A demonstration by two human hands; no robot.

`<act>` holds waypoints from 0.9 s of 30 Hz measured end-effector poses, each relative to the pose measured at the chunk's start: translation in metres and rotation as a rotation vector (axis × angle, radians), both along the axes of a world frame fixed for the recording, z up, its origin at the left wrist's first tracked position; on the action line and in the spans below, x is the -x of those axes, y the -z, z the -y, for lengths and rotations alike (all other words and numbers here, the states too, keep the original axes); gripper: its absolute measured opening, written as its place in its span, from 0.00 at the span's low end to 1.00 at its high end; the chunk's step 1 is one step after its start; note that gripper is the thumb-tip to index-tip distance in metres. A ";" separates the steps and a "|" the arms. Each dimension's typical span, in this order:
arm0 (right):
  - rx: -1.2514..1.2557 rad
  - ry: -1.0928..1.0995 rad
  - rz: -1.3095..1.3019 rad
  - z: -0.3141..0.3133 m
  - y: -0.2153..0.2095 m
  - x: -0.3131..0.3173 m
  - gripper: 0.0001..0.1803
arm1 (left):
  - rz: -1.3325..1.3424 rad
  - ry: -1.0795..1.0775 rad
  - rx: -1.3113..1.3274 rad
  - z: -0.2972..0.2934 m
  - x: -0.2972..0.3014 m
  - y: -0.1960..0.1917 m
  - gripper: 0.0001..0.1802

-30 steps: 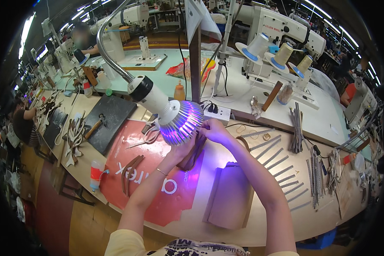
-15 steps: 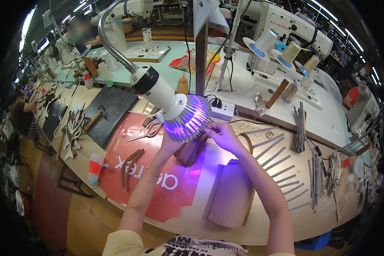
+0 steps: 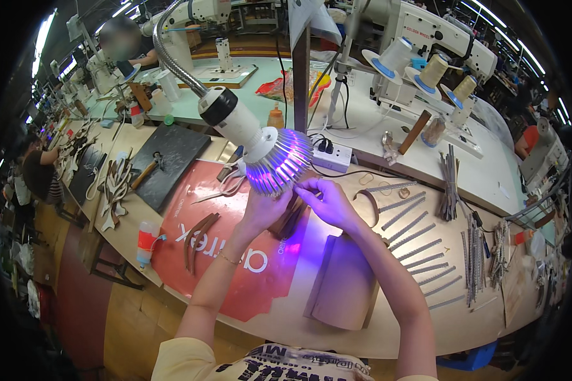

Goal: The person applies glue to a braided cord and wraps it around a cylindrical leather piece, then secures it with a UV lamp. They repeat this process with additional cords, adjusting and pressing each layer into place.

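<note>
Step in hand: leather strap (image 3: 290,213) held under violet lamp (image 3: 278,162), above red mat (image 3: 190,254). Left hand (image 3: 262,209) fingers curled around it; right hand (image 3: 327,202) fingertips pinching its end. Next move likely needs steady grip.

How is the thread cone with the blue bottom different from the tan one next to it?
The white cone is pale and sits on a blue base; the tan cone is yellowish-brown on a white base. The white cone stands farther left, closer to the sewing machine. Both sit tilted on the white table.

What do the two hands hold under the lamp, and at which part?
Both hands, left hand and right hand, pinch something small under the purple lamp; what it is cannot be told.
</note>
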State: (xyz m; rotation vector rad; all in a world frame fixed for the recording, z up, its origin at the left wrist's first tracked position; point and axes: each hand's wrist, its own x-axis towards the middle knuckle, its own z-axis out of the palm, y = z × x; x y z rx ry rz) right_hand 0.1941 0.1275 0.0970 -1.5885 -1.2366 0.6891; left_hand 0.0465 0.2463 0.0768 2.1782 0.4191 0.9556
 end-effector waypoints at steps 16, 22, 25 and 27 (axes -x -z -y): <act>-0.183 -0.367 0.075 0.061 -0.046 0.058 0.51 | 0.163 -0.268 -0.227 0.096 0.101 -0.080 0.08; -0.176 0.186 -0.319 0.144 -0.039 0.101 0.08 | 0.283 -0.135 -0.062 0.159 0.066 -0.075 0.04; -0.215 0.356 -0.293 0.186 -0.045 0.094 0.12 | 0.291 0.048 0.091 0.186 0.045 -0.081 0.08; -0.186 0.507 -0.242 0.208 -0.052 0.091 0.16 | 0.297 0.160 0.216 0.202 0.036 -0.086 0.09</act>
